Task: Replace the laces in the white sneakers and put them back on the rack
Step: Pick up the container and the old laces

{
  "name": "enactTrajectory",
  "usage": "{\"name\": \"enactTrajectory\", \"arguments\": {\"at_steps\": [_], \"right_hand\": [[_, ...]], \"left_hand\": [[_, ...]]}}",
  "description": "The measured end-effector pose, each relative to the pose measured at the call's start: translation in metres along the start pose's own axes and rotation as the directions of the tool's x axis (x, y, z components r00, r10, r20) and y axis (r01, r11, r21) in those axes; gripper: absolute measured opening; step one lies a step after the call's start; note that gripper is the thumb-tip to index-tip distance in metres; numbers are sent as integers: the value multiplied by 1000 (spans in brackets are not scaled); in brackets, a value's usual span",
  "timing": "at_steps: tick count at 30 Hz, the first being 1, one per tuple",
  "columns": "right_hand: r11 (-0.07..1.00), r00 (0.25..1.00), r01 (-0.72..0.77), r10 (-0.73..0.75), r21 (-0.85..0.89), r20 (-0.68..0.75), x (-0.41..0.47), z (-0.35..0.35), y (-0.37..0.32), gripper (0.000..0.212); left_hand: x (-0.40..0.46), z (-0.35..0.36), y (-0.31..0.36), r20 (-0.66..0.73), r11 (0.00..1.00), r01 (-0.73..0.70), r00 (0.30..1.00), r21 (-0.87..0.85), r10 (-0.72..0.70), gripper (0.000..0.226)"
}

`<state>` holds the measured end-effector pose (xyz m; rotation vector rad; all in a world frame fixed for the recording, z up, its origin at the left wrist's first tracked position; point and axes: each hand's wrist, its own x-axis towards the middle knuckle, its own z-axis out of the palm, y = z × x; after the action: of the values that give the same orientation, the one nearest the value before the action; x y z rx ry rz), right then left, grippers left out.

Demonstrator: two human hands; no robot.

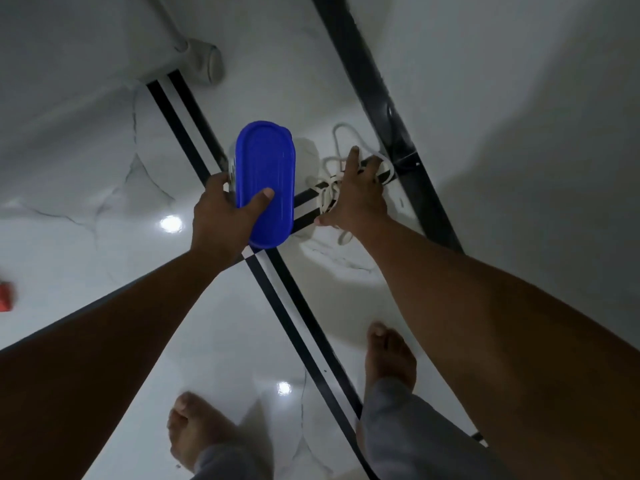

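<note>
Left hand point(227, 216) grips the near end of a container with a blue lid point(266, 183): thumb across the top of the lid, fingers curled round the left side wall. The container appears to be lifted or tilted off the floor; contact with the tile underneath cannot be confirmed.

Right hand point(358, 192) lies spread over a tangle of white laces point(337, 161) on the floor. Fingers are extended, the index reaching furthest forward. Whether any strand is pinched under the palm cannot be told; the hand reads as pressing or gathering, not yet gripping. Loops of lace show beyond the fingertips and one end trails below the wrist.

The laces lie on the white tile floor point(104, 168) where black inlay stripes cross, just beside the container. A dark baseboard point(381, 95) runs along the wall behind them. No sneakers and no rack are in view, so lacing has not begun at this point.

Two bare feet stand near the bottom edge. A small red object point(6, 296) sits at the far left.

Risks noted:
- Lifting the tangle from one point may tighten a knot, since the loops overlap.
- The trailing end may be left behind or stepped on.
- The one-handed hold on the container's end may slip or tip it.
</note>
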<state>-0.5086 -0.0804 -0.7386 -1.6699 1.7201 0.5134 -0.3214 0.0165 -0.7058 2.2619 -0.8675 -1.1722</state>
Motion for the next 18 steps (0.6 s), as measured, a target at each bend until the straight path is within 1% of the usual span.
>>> {"name": "enactTrajectory", "arguments": {"at_steps": [1, 2, 5, 7, 8, 10, 13, 14, 18], "right_hand": [[1000, 999, 1, 0, 22, -34, 0, 5, -1, 142], [998, 997, 16, -12, 56, -72, 0, 11, -2, 130], [983, 982, 105, -79, 149, -169, -6, 30, -4, 72], [982, 987, 114, -94, 150, -131, -11, 35, -9, 41], [981, 992, 99, -85, 168, -92, -14, 36, -13, 31], [958, 999, 32, -30, 284, -13, -24, 31, -22, 22], [893, 997, -37, 5, 449, 72, -53, 2, -41, 24], [872, 996, -42, 1, 487, 85, -66, -11, -47, 24], [849, 998, -8, -28, 528, 61, -123, -68, -73, 13]], "left_hand": [[1, 0, -1, -7, 1000, 3, 1000, -6, -3, 73], [2, 0, -3, -9, 1000, 8, 1000, -9, -8, 74], [1, -5, -7, -13, 1000, 13, 1000, -29, -13, 74], [-2, -14, -8, -27, 999, 21, 999, -34, -21, 75], [-5, -19, -10, -35, 999, 30, 999, -34, -31, 76], [-17, -33, -7, -38, 999, 45, 998, -27, -46, 77], [-42, -61, 10, -52, 997, 64, 996, -40, -66, 77], [-52, -72, 16, -56, 996, 78, 995, -50, -81, 77], [-96, -121, 48, -84, 987, 140, 986, -84, -147, 81]]}}
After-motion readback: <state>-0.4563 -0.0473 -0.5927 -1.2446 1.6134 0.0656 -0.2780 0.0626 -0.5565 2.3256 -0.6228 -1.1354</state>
